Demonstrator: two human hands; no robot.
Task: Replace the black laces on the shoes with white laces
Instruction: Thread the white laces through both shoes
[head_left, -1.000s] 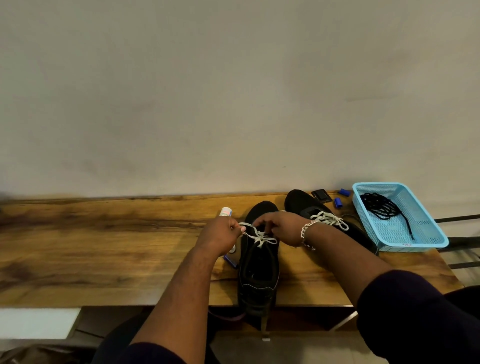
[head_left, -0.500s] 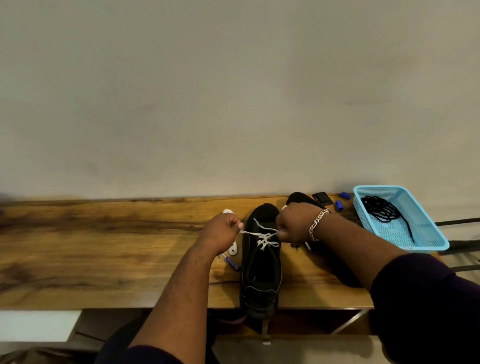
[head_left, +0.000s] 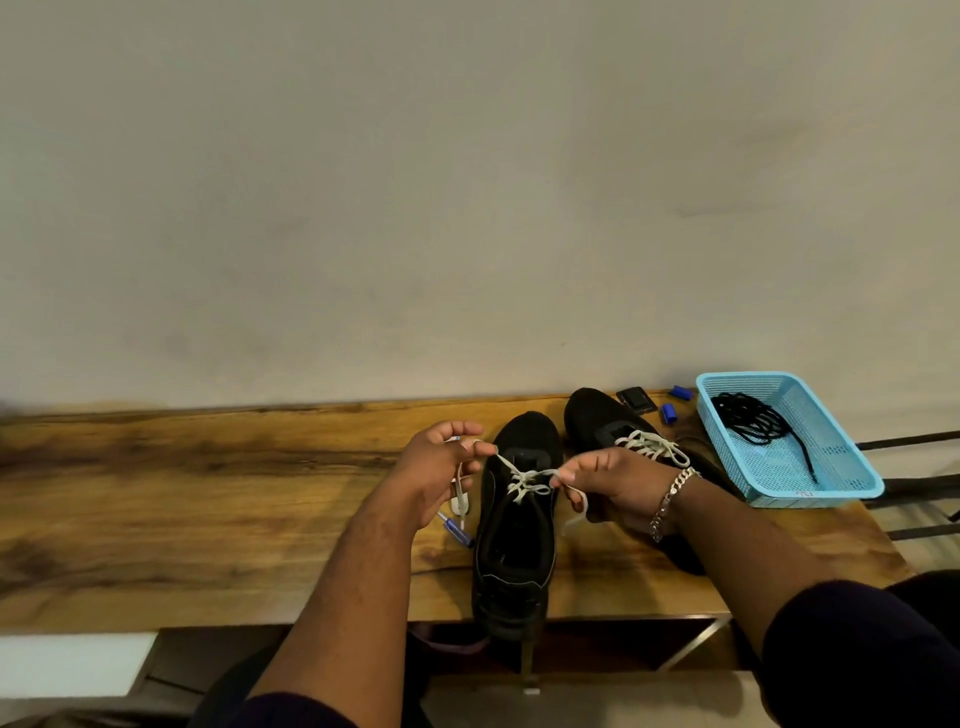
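Two black shoes stand on the wooden table (head_left: 208, 499). The near shoe (head_left: 514, 540) has a white lace (head_left: 524, 480) crossed through its front eyelets. My left hand (head_left: 439, 470) pinches the lace's left end beside the shoe. My right hand (head_left: 610, 480) pinches the right end, and its loose tail hangs below the fingers. The far shoe (head_left: 597, 421) behind my right hand carries a white lace (head_left: 654, 447) over its tongue. Black laces (head_left: 753, 421) lie coiled in a light blue basket (head_left: 831, 483) at the right.
A small white object (head_left: 460, 501) and a blue pen-like item (head_left: 454, 530) lie left of the near shoe. Two blue caps (head_left: 670, 413) and a small black item (head_left: 636, 400) sit near the wall behind the shoes. The near shoe's heel overhangs the table's front edge.
My hands have drawn apart, pulling the white lace ends out to either side of the near shoe. My right hand moved right and down, uncovering the far shoe's white lace again.
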